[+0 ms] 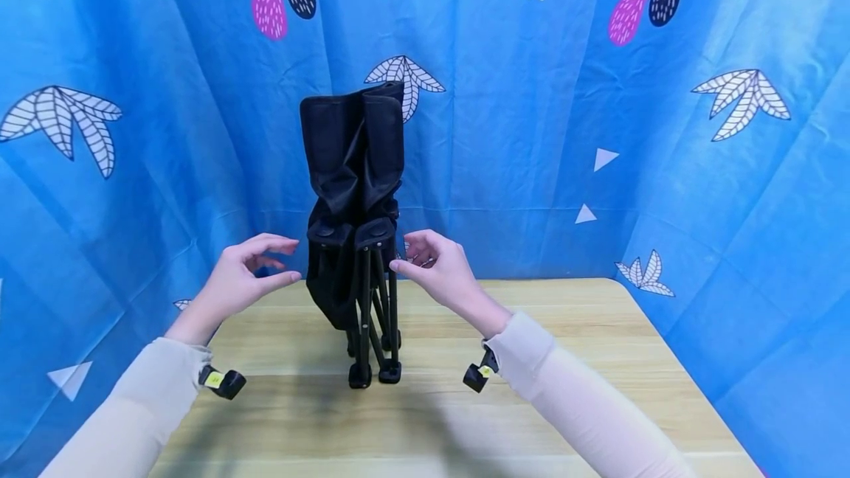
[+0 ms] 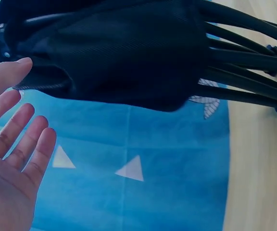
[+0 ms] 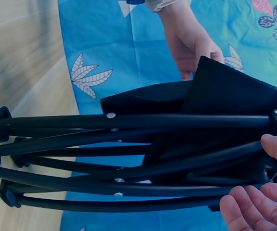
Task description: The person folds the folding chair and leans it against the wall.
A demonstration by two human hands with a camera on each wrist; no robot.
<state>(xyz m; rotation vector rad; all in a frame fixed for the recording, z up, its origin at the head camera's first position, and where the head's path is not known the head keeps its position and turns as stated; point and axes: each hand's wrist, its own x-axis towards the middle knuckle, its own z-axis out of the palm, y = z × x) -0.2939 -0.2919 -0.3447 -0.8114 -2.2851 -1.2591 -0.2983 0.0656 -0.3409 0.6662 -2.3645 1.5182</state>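
A folded black camping chair [image 1: 352,190] stands upright on the wooden table, its fabric bunched at the top and its thin tubular legs [image 3: 129,178] together below. To its left is my left hand [image 1: 249,275], fingers spread and slightly bent, holding nothing. In the left wrist view the left thumb [image 2: 13,77] overlaps the edge of the dark fabric; contact cannot be told. My right hand [image 1: 441,268] is at the chair's right side, thumb and fingers loosely bent near the upper legs. Whether its thumb [image 3: 275,147] touches a leg is unclear.
The light wooden table [image 1: 531,360] extends around the chair's feet. A blue patterned curtain [image 1: 505,131] hangs behind and along both sides. Each wrist wears a small black camera, one beside the left sleeve [image 1: 153,382] and one beside the right sleeve [image 1: 564,382].
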